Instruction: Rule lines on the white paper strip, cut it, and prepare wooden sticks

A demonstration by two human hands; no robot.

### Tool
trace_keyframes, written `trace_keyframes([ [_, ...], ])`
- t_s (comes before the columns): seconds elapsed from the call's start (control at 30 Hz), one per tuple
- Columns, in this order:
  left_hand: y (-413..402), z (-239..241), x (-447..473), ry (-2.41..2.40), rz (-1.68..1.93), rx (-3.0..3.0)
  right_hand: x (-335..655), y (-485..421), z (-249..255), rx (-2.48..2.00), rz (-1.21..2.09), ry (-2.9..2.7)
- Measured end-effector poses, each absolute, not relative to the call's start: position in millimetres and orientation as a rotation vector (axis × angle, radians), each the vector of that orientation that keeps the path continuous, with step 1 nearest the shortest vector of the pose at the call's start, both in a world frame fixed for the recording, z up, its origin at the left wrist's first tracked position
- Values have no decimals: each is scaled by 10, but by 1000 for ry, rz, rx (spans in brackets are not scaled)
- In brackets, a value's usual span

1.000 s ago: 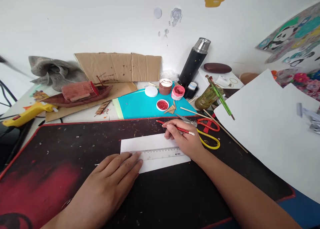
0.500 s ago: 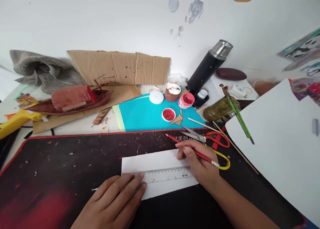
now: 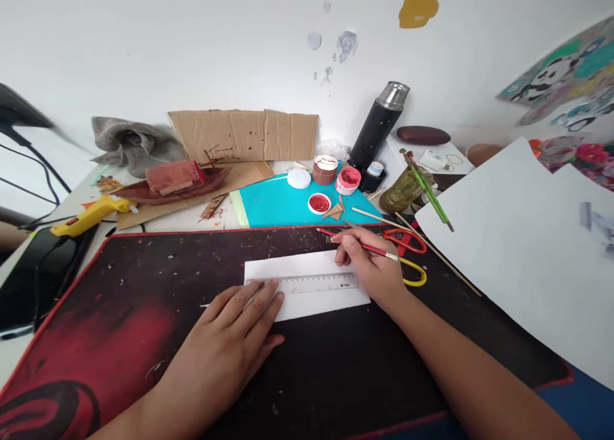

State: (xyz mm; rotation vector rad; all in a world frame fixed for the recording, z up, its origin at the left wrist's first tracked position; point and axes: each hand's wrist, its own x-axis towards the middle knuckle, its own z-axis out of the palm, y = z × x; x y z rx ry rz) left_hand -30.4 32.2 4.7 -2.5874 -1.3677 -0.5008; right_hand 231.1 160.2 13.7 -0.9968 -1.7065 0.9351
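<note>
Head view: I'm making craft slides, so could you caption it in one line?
Left hand rests on a ruler laid across white paper; right hand holds a red pencil.

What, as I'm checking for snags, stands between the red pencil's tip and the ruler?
Nothing visible blocks the red pencil: between its tip and the ruler show only the dark mat and flat white paper.

Pressing ruler [image 3: 319, 282] onto white paper [image 3: 292, 267] with left hand [image 3: 225, 341]; holding red pencil [image 3: 377, 250] in right hand [image 3: 371, 270], near scissors [image 3: 424, 274]. Noting, farther back, model boat [image 3: 175, 178] beside glue gun [image 3: 91, 215].
</note>
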Motion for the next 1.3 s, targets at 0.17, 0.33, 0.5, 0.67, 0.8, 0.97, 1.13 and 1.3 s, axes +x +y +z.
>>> trace_keyframes([
  [0.17,325,-11,-264,-1392,-442,-2612,2262,1555,145,-939,856,-1774],
  [0.33,364,-58,-263,-1426,-429,-2572,2216,1533,115,-806,760,-1945],
  [0.5,391,-67,-270,-1379,-392,-2578,2202,1520,92,-746,699,-2069],
  [0.67,375,-35,-256,-1353,-433,-2577,2201,1551,97,-712,620,-2287],
  [0.8,343,10,-241,-1402,-598,-2578,2201,1577,47,-672,515,-2424],
  [0.97,334,42,-229,-1298,-613,-2648,2208,1565,12,-679,449,-2481],
  [1.13,287,29,-153,-1328,-716,-2675,2187,1539,45,-699,446,-2509],
  [1.3,245,-12,-122,-1378,-713,-2662,2181,1532,52,-706,443,-2519],
])
